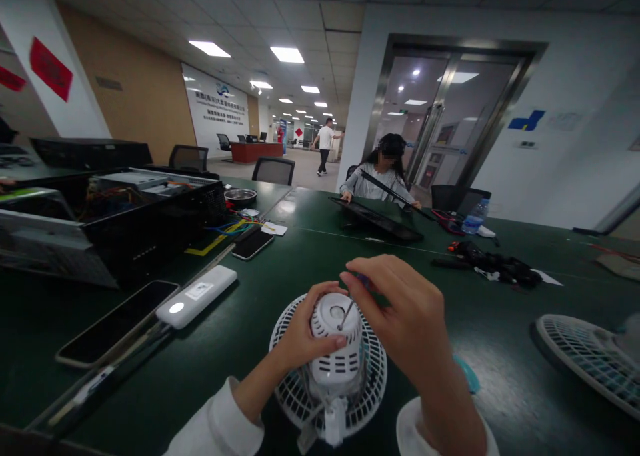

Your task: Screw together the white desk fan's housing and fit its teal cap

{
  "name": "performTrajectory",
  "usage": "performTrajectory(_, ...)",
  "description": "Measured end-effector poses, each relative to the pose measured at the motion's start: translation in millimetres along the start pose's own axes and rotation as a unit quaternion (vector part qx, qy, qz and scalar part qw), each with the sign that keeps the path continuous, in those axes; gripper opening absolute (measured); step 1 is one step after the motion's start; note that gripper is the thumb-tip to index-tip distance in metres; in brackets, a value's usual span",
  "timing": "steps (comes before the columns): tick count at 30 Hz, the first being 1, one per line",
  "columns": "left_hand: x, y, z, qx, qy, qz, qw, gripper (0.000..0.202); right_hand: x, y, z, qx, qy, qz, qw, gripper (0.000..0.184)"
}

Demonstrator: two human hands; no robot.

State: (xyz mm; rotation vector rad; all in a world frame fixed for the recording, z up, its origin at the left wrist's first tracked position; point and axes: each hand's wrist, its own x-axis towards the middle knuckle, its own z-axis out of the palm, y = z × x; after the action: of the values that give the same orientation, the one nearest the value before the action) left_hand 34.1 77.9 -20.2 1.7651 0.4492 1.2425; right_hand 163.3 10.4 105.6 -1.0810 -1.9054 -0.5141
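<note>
The white motor housing (336,349) of a small desk fan stands upright at the centre of the round white fan grille (373,383), which lies on the dark green table (240,389) directly in front of the person. The left hand (303,333) grips the housing from the near-left side, fingers curled together and clamped around its slotted wall. The right hand (400,309) is just above the grille, with its fingers closed together on a small screwdriver (347,313). The handle is largely hidden; a blue portion shows. The metal shaft enters a hole in the housing's top. White cuffs cover both wrists.

A white power bank (196,297) and a smartphone (117,323) lie just left of the grille. A small teal piece (467,374) lies just right of it, by the right wrist. A second fan grille (585,356) lies farther right.

Well beyond the grille, on the left, stands an open computer chassis (107,233) with coloured wires (230,228) beside it. Straight ahead, at the far side of the table, a seated co-worker (380,176) has both hands on a black panel (375,219).
</note>
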Motion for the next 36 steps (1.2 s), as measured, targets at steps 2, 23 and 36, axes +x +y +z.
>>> performTrajectory(2,0.0,0.9,0.3,-0.002,-0.003,-0.003,1.0,0.069,0.6,2.0,2.1,-0.035,0.008,0.008,0.999,0.019)
performTrajectory(23,0.6,1.8,0.1,-0.003,-0.001,-0.001,1.0,0.066,0.0,1.5,3.3,0.006,-0.015,0.017,1.0,0.022)
performTrajectory(36,-0.3,-1.3,0.2,0.008,0.002,-0.002,1.0,0.067,-0.4,1.3,2.9,-0.012,-0.02,0.039,0.999,0.027)
